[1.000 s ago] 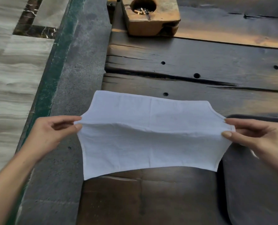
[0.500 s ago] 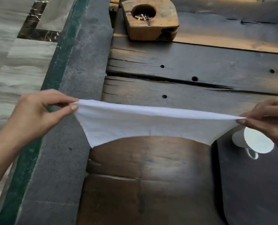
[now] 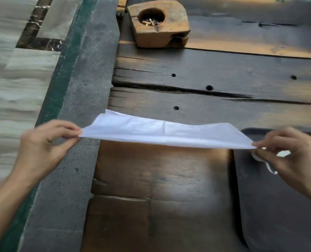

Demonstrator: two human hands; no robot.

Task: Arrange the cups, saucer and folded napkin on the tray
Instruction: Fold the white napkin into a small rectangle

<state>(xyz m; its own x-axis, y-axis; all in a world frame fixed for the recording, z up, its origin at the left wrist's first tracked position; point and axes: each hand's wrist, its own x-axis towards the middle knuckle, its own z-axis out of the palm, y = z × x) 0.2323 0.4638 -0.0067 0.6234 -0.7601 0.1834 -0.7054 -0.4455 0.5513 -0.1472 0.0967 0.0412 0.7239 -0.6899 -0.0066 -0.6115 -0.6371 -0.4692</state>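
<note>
Napkin (image 3: 162, 133), one white cloth, is stretched out nearly flat in the air above the dark wooden table (image 3: 169, 179), its right end reaching over the near-left corner of the one dark tray (image 3: 278, 215). Two hands hold it: the left hand (image 3: 45, 148) pinches the left end between thumb and fingers, and the right hand (image 3: 293, 157) pinches the right end the same way above the tray. One white cup (image 3: 283, 153) is on the tray, mostly hidden behind the right hand, and one wooden ashtray (image 3: 160, 35) at the table's far side holds a few cigarette butts (image 3: 150, 21).
</note>
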